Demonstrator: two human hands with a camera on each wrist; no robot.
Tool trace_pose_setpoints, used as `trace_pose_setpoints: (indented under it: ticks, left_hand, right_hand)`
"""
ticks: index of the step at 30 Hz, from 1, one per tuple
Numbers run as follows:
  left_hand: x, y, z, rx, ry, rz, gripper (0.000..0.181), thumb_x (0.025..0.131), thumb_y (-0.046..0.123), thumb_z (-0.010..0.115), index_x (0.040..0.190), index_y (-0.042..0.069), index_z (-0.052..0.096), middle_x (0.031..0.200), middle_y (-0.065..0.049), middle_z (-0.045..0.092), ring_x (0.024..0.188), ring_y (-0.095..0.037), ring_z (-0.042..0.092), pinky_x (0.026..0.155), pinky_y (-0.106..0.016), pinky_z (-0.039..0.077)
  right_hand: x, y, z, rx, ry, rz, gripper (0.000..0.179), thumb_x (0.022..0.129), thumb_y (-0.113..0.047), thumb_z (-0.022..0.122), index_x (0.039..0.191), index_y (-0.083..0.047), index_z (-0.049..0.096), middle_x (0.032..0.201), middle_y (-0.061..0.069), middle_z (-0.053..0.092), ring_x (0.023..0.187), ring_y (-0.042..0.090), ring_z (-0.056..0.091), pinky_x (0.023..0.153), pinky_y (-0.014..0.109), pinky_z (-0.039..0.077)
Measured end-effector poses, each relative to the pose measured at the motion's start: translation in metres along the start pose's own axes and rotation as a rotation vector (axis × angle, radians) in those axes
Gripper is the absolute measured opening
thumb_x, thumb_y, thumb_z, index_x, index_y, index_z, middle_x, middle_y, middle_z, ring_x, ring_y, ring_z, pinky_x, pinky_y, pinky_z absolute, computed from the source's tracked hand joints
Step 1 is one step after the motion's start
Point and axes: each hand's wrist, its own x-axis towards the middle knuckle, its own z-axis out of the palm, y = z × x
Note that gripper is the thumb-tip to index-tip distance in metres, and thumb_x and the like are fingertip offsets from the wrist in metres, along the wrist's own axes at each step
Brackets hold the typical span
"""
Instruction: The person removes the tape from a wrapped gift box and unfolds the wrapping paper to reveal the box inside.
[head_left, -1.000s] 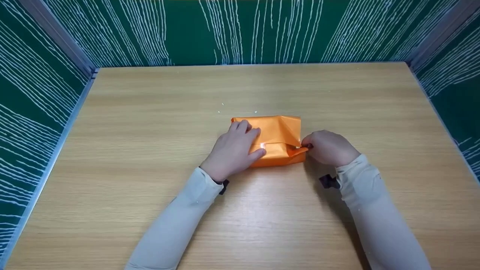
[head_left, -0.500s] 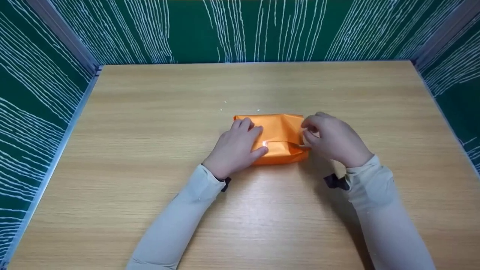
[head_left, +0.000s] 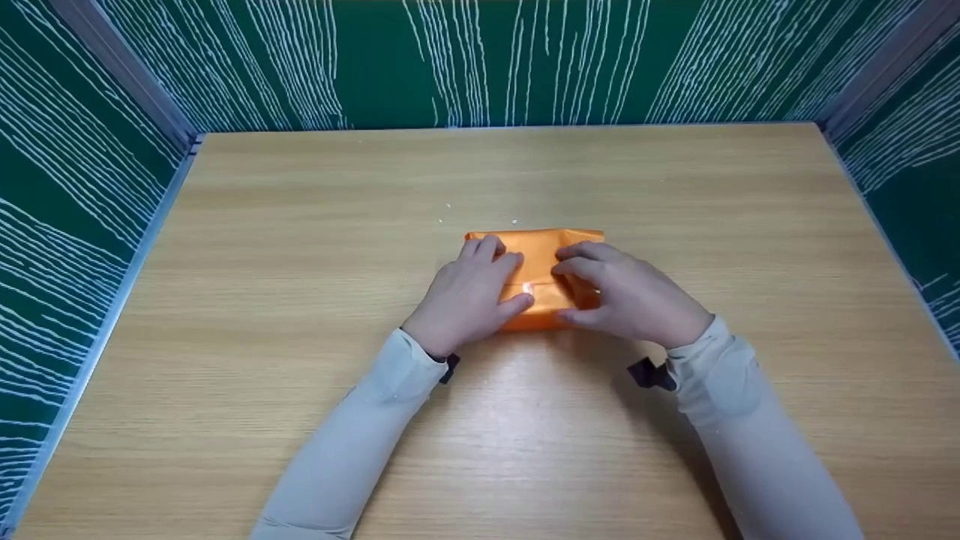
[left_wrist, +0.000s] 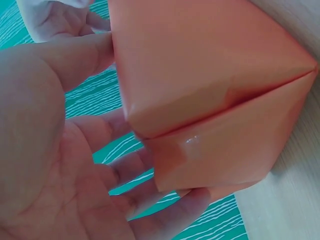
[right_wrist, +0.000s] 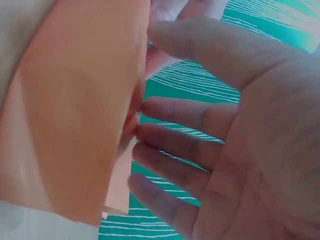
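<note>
While both hands rest on the orange paper packet [head_left: 538,262], it lies near the middle of the wood-grained table [head_left: 247,247], well apart from the table's edges, with wide stretches of surface on every side. The left hand [head_left: 466,300] covers the packet's left end, thumb set apart from fingers that touch the paper without wrapping it. The right hand [head_left: 637,296] is spread as well, its fingertips at the paper on the right end and its thumb nearer the front edge; a short gap of paper separates the hands.

Smooth and slightly shiny, the paper makes a soft-sided block with creases, and a folded flap [left_wrist: 220,150] meets the larger panel along a straight dark seam. Green walls [head_left: 379,67] with thin white streaks border the table. Pale sleeves [head_left: 352,450] cover the arms, and small white flecks [head_left: 514,221] lie just beyond the packet.
</note>
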Motion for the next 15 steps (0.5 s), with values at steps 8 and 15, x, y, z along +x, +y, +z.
trace_pose_setpoints:
  ticks: [8,15]
  left_hand:
    - [0.0018,0.0005,-0.0001,0.004,0.000,-0.009,0.063,0.101,0.054,0.056,0.147,0.011,0.056,0.139,-0.011,0.049,0.126,-0.028,0.045,0.090,-0.041,0.055]
    - [0.0042,0.0004,-0.0007,0.005,0.004,-0.002,0.063,0.100,0.054,0.058,0.145,0.011,0.059,0.137,-0.010,0.052,0.124,-0.027,0.046,0.090,-0.041,0.054]
  right_hand:
    - [0.0026,-0.0028,0.0026,-0.007,-0.033,-0.047,0.057,0.088,-0.032,0.084,0.138,-0.012,0.066,0.152,0.006,0.055,0.140,0.030,0.051,0.115,0.051,0.041]
    - [0.0015,-0.0057,0.0047,-0.026,-0.010,-0.059,0.052,0.089,-0.025,0.083,0.137,-0.009,0.068,0.149,0.010,0.058,0.138,0.033,0.054,0.110,0.052,0.045]
